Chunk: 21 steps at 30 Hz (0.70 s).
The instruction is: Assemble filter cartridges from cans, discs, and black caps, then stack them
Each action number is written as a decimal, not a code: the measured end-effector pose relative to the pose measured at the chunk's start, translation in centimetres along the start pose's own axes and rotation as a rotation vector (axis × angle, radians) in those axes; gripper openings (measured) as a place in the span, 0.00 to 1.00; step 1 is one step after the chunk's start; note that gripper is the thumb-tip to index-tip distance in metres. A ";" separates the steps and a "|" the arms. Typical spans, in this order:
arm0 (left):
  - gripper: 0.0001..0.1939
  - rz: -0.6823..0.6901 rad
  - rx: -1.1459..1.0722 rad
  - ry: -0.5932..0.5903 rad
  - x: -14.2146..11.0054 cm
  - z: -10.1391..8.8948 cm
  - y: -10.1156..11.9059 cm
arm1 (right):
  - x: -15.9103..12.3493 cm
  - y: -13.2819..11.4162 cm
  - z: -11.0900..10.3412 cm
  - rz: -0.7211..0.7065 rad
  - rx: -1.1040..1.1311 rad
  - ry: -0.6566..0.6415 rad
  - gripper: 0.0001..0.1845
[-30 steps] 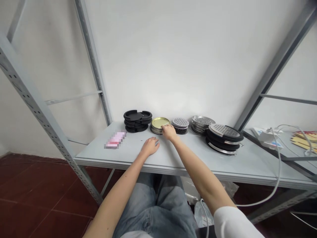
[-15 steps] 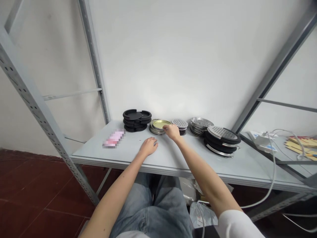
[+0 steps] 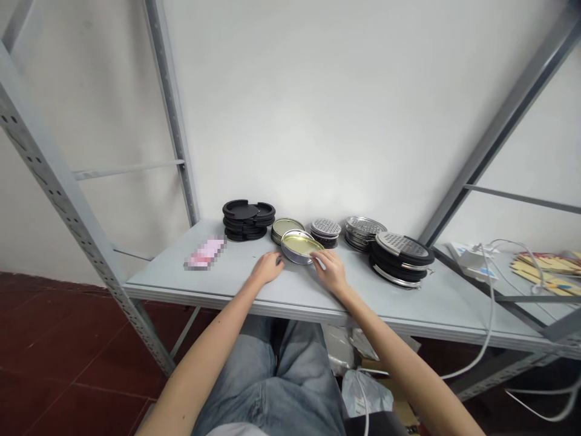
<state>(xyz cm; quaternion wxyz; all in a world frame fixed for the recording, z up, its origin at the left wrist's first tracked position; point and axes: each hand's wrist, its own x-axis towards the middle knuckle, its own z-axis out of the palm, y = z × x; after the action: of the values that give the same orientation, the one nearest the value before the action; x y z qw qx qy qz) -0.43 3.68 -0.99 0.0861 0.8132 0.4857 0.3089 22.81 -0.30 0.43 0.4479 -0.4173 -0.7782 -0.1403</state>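
Hands first: on my feed the right hand pinches the near right rim of a shallow dish between thumb and fingers. The left hand lies low just beside the dish, fingers curled; I can't tell from here how far open it is or whether it touches the rim. Beneath them I have the long grey surface. Its bulkiest load is the black-and-silver stack at the right, perforated metal set within a black rim on top. Next, the black stack at the left, its top ring holding a flat black plate. Then the silver perforated stack, the gold-coloured stack and the small grey perforated stack. The dish, gold inside with a silvery outer rim, sits tilted in front of the gold-coloured stack, its inside facing up. Half a second ago I saw it on top of that stack; now it is nearer the person, and a duller gold disc shows where it lay.
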 end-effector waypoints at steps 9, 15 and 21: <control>0.14 -0.043 -0.012 0.057 -0.2 -0.3 0.2 | -1.8 0.4 -0.3 0.100 0.020 -0.113 0.09; 0.19 0.171 -0.007 0.051 -0.7 -0.5 0.9 | -1.9 0.4 -0.1 0.177 0.108 -0.091 0.08; 0.21 0.401 0.014 -0.158 -0.2 -0.7 1.2 | -1.9 1.3 -0.1 0.280 0.144 0.150 0.11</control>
<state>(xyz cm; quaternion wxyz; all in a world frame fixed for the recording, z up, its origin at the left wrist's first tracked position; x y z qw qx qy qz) -0.07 2.77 0.03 0.0551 0.9159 0.3078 0.2518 24.34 -0.61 -1.28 0.5487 -0.4768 -0.6848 -0.0512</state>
